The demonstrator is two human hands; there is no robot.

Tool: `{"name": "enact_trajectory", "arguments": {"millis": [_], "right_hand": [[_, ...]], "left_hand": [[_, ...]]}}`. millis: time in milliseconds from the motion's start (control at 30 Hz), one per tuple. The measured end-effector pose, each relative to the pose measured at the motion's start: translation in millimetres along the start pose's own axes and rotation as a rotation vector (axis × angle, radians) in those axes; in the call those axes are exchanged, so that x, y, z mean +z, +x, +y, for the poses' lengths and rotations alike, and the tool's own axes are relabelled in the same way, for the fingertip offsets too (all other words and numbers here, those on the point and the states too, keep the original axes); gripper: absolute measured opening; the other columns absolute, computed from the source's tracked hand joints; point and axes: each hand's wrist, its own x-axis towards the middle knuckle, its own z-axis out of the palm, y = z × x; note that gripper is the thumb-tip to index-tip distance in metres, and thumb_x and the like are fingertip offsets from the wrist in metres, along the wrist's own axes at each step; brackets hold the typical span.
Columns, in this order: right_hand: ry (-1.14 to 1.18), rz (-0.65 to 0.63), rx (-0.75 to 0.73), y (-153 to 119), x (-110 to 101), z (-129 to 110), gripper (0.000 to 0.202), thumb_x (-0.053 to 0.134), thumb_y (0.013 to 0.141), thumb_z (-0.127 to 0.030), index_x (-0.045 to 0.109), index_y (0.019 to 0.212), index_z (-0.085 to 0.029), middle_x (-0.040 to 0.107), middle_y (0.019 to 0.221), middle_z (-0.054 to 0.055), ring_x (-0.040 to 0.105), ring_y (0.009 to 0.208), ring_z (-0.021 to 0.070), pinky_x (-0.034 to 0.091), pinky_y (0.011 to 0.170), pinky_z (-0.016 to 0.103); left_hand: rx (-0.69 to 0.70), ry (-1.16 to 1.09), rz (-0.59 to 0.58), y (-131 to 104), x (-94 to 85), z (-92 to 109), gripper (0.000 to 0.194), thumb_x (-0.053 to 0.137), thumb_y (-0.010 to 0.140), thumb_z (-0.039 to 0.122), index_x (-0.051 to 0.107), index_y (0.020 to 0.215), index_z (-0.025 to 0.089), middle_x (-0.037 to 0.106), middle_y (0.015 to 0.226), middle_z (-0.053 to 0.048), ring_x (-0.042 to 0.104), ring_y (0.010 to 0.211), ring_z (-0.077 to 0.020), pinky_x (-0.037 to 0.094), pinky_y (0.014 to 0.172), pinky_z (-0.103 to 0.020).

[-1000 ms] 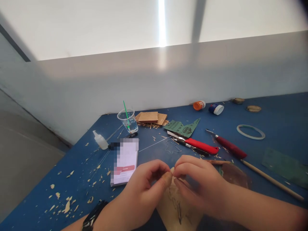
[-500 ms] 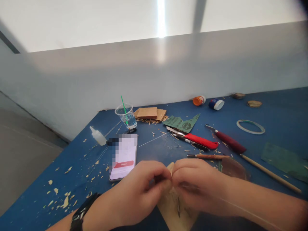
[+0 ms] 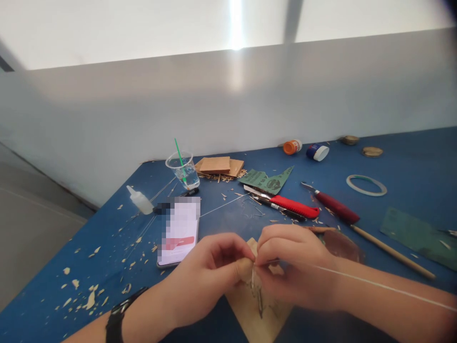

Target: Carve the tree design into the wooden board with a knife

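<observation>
My left hand [image 3: 221,267] and my right hand [image 3: 293,262] meet fingertip to fingertip low in the middle. Both are closed in a pinch on a thin pale thread [image 3: 360,277]. From the fingertips the thread crosses above my right forearm to the right edge. A short loop or end of it seems to hang between the hands. Beneath them lies a tan, flat sheet [image 3: 262,324] with a corner pointing away from me. Small, slim metal pieces [image 3: 260,305] rest on it; their kind is unclear. The exact grip is partly hidden by my fingers.
Left of my hands are a phone [image 3: 180,238], a squeeze bottle [image 3: 140,200] and a plastic cup [image 3: 185,171]. Beyond them lie sandpaper [image 3: 267,181], a red utility knife [image 3: 294,206], a red-handled tool [image 3: 337,207] and a wooden stick [image 3: 392,252]. Wood shavings litter the blue table.
My right hand has shifted slightly up, its fingers now more tightly bunched. The thread across my right forearm shows more plainly. The camera view has moved a little to the right.
</observation>
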Motion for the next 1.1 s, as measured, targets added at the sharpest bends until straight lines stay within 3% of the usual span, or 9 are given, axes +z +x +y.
{"name": "enact_trajectory", "arguments": {"millis": [233,500,567,667,767,1100], "right_hand": [[-0.173,0.069,-0.186,-1,6,-2,0.012,0.067,0.094,-0.004,0.063,0.095,-0.016,0.064,0.077,0.004,0.052,0.067,0.0152,0.045,0.058,0.029],[-0.339,0.001,-0.239,-6,1,-17,0.013,0.055,0.106,-0.011,0.068,0.102,-0.012,0.068,0.081,0.009,0.058,0.072,0.0205,0.053,0.064,0.036],[-0.269,0.009,-0.234,-2,0,-15,0.008,0.062,0.1,-0.006,0.067,0.1,-0.012,0.067,0.081,0.008,0.056,0.07,0.0187,0.051,0.061,0.034],[-0.198,0.085,-0.205,2,3,-9,0.016,0.068,0.09,0.003,0.067,0.097,-0.012,0.065,0.082,0.006,0.054,0.071,0.0161,0.05,0.06,0.031],[-0.191,0.103,-0.178,-1,6,-3,0.018,0.07,0.088,0.003,0.067,0.1,-0.011,0.067,0.087,0.007,0.056,0.075,0.0165,0.052,0.064,0.031],[-0.037,-0.104,-0.042,-10,0,-1,0.031,0.068,0.091,0.001,0.062,0.113,-0.019,0.068,0.097,0.004,0.062,0.082,0.0153,0.056,0.072,0.027]], "left_hand": [[-0.072,-0.124,0.026,-2,5.2,6,0.03,0.096,0.078,0.038,0.077,0.087,0.017,0.072,0.075,0.0,0.063,0.064,-0.0118,0.052,0.065,-0.023],[-0.123,-0.255,0.071,-13,10.8,5,0.033,0.097,0.077,0.038,0.075,0.087,0.016,0.074,0.07,-0.003,0.066,0.06,-0.0125,0.052,0.061,-0.022],[-0.107,-0.227,0.083,-14,9.7,5,0.036,0.097,0.076,0.04,0.075,0.089,0.016,0.073,0.071,-0.002,0.065,0.061,-0.0122,0.052,0.061,-0.022],[-0.101,-0.168,0.082,-13,7.1,5,0.04,0.098,0.075,0.045,0.076,0.092,0.016,0.071,0.074,-0.001,0.064,0.063,-0.0119,0.052,0.063,-0.022],[-0.091,-0.119,0.068,-11,4.9,5,0.04,0.095,0.078,0.048,0.075,0.09,0.016,0.069,0.075,0.0,0.061,0.065,-0.0124,0.05,0.064,-0.023],[0.03,0.194,0.053,-20,-0.6,2,0.02,0.069,0.097,0.037,0.076,0.098,0.018,0.067,0.083,-0.001,0.055,0.076,-0.0157,0.044,0.066,-0.024]]}}
